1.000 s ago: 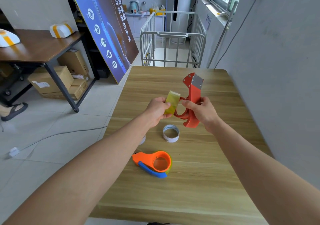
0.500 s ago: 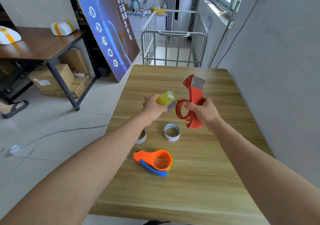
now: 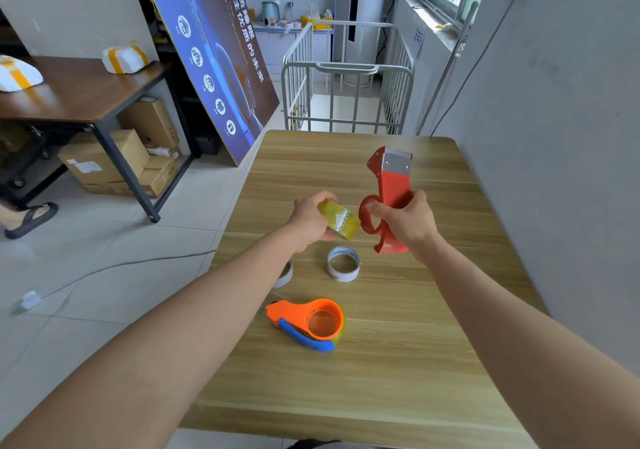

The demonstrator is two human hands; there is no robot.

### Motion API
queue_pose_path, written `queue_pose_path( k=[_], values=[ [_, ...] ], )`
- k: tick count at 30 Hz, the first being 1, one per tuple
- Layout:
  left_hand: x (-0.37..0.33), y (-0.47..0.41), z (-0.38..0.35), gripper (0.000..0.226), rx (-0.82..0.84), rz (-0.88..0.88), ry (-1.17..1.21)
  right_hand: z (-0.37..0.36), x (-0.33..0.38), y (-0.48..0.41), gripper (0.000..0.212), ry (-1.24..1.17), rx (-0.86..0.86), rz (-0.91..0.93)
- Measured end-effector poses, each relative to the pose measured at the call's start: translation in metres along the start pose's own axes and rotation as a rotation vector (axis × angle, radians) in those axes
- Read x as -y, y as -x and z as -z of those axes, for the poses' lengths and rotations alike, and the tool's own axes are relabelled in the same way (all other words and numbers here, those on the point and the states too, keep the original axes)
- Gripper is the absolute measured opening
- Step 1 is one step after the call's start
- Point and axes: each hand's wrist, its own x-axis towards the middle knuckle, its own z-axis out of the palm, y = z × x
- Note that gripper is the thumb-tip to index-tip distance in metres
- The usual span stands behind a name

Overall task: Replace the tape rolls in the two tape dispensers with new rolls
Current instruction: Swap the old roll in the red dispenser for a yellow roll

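Observation:
My right hand point(image 3: 407, 218) grips a red tape dispenser point(image 3: 393, 185) upright above the wooden table point(image 3: 398, 362), its metal blade end pointing up. My left hand point(image 3: 310, 220) holds a yellowish tape roll point(image 3: 341, 220) just left of the dispenser's empty ring, apart from it. An orange dispenser with a blue handle point(image 3: 308, 322) lies flat on the table nearer to me, with a yellowish roll in it. An empty white core point(image 3: 343, 263) stands on the table below my hands. A second core point(image 3: 284, 274) shows partly behind my left forearm.
A grey wall runs close along the table's right side. A white metal cart point(image 3: 346, 78) stands beyond the far edge. To the left are a tiled floor with a cable, a leaning blue poster point(image 3: 214, 57), and a dark desk over cardboard boxes.
My left hand has pulled the tape roll a little away from the red dispenser and turned it. The red dispenser stays upright in my right hand.

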Motion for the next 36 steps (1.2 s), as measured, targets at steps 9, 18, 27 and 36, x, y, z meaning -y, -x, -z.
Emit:
queue_pose_path(
  k=[9,18,27,36],
  values=[
    [-0.006,0.008,0.011,0.038,0.219,0.077,0.264,-0.004,-0.006,0.005,0.067,-0.066,0.088,0.021],
    [-0.010,0.002,0.005,0.046,-0.083,0.192,0.700,-0.011,-0.001,0.015,0.065,-0.234,0.217,0.010],
    [-0.017,0.009,0.009,0.033,0.030,0.189,0.686,-0.014,-0.002,0.014,0.058,-0.279,0.176,0.044],
    [-0.020,0.016,0.003,0.029,-0.076,0.188,0.739,-0.022,-0.005,0.016,0.064,-0.242,0.172,0.066]
  ],
)
